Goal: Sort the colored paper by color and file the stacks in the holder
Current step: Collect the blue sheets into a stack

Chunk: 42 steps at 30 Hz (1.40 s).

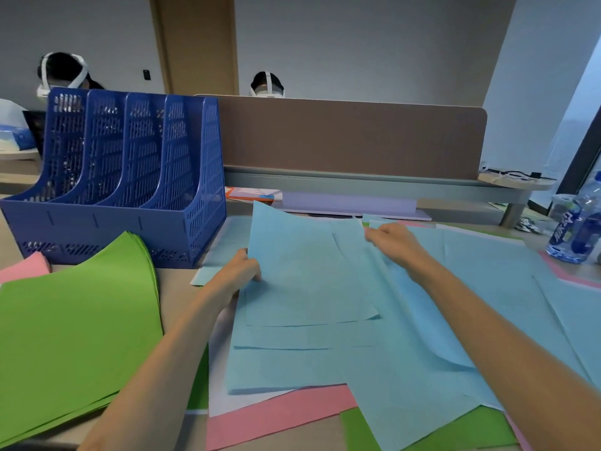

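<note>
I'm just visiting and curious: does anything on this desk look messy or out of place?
Yes. The blue sheets lie fanned and crooked, not squared, with pink sheets and green sheets poking out beneath their near edge. The green stack at left is splayed too. Nothing looks torn or spilled.

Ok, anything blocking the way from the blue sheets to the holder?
Nothing visible does. The holder stands left of the blue sheets, its slots look empty, and the green stack lies flat before it.

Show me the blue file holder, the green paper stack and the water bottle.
blue file holder [97, 229], head view, front wall.
green paper stack [74, 320], head view, top sheet's middle.
water bottle [574, 229], head view, label.
</note>
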Available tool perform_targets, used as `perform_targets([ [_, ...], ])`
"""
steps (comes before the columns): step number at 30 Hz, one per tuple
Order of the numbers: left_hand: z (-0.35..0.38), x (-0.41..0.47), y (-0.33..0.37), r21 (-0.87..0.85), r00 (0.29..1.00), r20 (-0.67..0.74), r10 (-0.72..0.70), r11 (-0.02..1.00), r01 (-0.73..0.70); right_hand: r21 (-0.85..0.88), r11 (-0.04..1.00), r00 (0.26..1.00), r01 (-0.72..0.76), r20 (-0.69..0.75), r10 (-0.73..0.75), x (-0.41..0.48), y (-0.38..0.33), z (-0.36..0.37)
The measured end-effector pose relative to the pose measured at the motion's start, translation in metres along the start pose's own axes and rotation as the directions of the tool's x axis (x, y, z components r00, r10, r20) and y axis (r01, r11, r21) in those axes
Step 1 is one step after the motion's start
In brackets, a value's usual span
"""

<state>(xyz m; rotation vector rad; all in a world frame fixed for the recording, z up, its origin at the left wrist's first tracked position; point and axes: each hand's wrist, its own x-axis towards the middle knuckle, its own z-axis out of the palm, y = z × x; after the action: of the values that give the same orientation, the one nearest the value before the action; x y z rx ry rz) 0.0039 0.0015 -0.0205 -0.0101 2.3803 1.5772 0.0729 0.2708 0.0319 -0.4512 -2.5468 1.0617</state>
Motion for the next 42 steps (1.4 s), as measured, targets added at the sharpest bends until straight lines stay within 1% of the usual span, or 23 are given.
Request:
perform_targets([
  [4, 0.002, -0.001, -0.002, -0.039, 1.0, -0.002, 0.005, 0.999, -0.005, 0.184, 0.983, 0.994, 0.008, 0.102, -0.027, -0.004, -0.027, 0.05],
  [6, 0.001, -0.002, -0.001, -0.06, 1.0, -0.018, 0.0, 0.998, -0.001, 0.285, 0.956, 0.983, -0.068, 0.185, 0.015, -0.004, -0.036, 0.08],
  [8, 0.001, 0.001, -0.002, -0.091, 1.0, -0.009, -0.012, 0.996, 0.011, 0.405, 0.894, 0.953, -0.193, 0.295, 0.073, -0.007, -0.044, 0.097],
  [11, 0.004, 0.0, 0.0, -0.083, 1.0, -0.003, 0.02, 0.996, -0.021, 0.566, 0.74, 0.903, -0.365, 0.409, 0.133, -0.005, -0.046, 0.096],
  [13, 0.008, 0.002, 0.0, -0.06, 0.993, -0.039, 0.11, 0.992, -0.112, 0.65, 0.655, 0.906, -0.385, 0.401, 0.134, 0.0, -0.04, 0.087],
  [14, 0.011, 0.003, 0.0, -0.042, 0.987, -0.052, 0.15, 0.988, -0.152, 0.68, 0.642, 0.927, -0.354, 0.347, 0.144, 0.003, -0.035, 0.08],
  [15, 0.013, 0.006, -0.001, -0.03, 0.983, -0.06, 0.176, 0.984, -0.178, 0.67, 0.678, 0.951, -0.301, 0.26, 0.165, 0.006, -0.029, 0.074],
  [16, 0.015, 0.006, -0.001, -0.011, 0.976, -0.075, 0.205, 0.978, -0.206, 0.584, 0.775, 0.97, -0.241, 0.164, 0.178, 0.008, -0.022, 0.069],
  [18, 0.019, 0.005, -0.002, 0.02, 0.96, -0.102, 0.26, 0.966, -0.259, 0.182, 0.976, 0.992, -0.122, 0.055, 0.114, 0.01, -0.001, 0.06],
  [20, 0.02, 0.002, 0.001, 0.059, 0.926, -0.133, 0.352, 0.936, -0.348, -0.124, 0.991, 0.988, -0.038, 0.143, 0.056, 0.01, 0.018, 0.061],
  [21, 0.02, -0.002, 0.004, 0.065, 0.904, -0.145, 0.402, 0.915, -0.397, -0.157, 0.988, 0.982, -0.006, 0.184, 0.035, 0.009, 0.023, 0.062],
  [22, 0.019, -0.004, 0.007, 0.053, 0.881, -0.154, 0.448, 0.894, -0.446, -0.13, 0.991, 0.982, 0.026, 0.189, -0.001, 0.007, 0.025, 0.062],
  [24, 0.014, -0.01, 0.015, -0.045, 0.828, -0.183, 0.53, 0.837, -0.546, 0.034, 0.997, 0.992, 0.076, 0.098, -0.079, 0.002, 0.02, 0.055],
  [26, 0.006, -0.022, 0.026, -0.13, 0.764, -0.232, 0.602, 0.759, -0.638, 0.277, 0.959, 0.998, 0.054, -0.04, -0.045, 0.001, 0.01, 0.04],
  [27, 0.001, -0.027, 0.033, -0.149, 0.725, -0.254, 0.64, 0.715, -0.683, 0.385, 0.922, 0.998, 0.034, -0.06, -0.012, 0.002, 0.004, 0.031],
  [30, -0.014, -0.032, 0.05, -0.094, 0.654, -0.298, 0.695, 0.661, -0.745, 0.526, 0.851, 1.0, 0.011, 0.008, -0.018, 0.009, -0.012, 0.012],
  [32, -0.019, -0.034, 0.058, -0.123, 0.674, -0.344, 0.653, 0.681, -0.722, 0.464, 0.884, 0.999, 0.053, -0.013, -0.053, 0.014, -0.016, 0.011],
  [33, -0.02, -0.033, 0.059, -0.149, 0.696, -0.358, 0.622, 0.698, -0.7, 0.362, 0.93, 0.996, 0.069, -0.075, -0.044, 0.016, -0.012, 0.012],
  [35, -0.021, -0.033, 0.056, -0.141, 0.746, -0.339, 0.573, 0.753, -0.642, 0.156, 0.987, 0.98, -0.026, -0.19, 0.056, 0.02, 0.005, 0.014],
  [36, -0.022, -0.031, 0.051, -0.112, 0.766, -0.321, 0.556, 0.781, -0.614, 0.122, 0.985, 0.975, -0.121, -0.172, 0.142, 0.017, 0.016, 0.013],
  [38, -0.024, -0.031, 0.042, -0.048, 0.787, -0.297, 0.54, 0.815, -0.578, 0.125, 0.959, 0.965, -0.254, -0.034, 0.26, 0.01, 0.041, 0.013],
  [40, -0.025, -0.029, 0.036, -0.003, 0.798, -0.294, 0.527, 0.834, -0.552, 0.175, 0.95, 0.965, -0.26, 0.026, 0.26, 0.008, 0.058, 0.015],
  [42, -0.023, -0.027, 0.032, 0.014, 0.84, -0.285, 0.462, 0.878, -0.478, 0.298, 0.918, 0.965, -0.262, 0.054, 0.258, 0.012, 0.063, 0.015],
])
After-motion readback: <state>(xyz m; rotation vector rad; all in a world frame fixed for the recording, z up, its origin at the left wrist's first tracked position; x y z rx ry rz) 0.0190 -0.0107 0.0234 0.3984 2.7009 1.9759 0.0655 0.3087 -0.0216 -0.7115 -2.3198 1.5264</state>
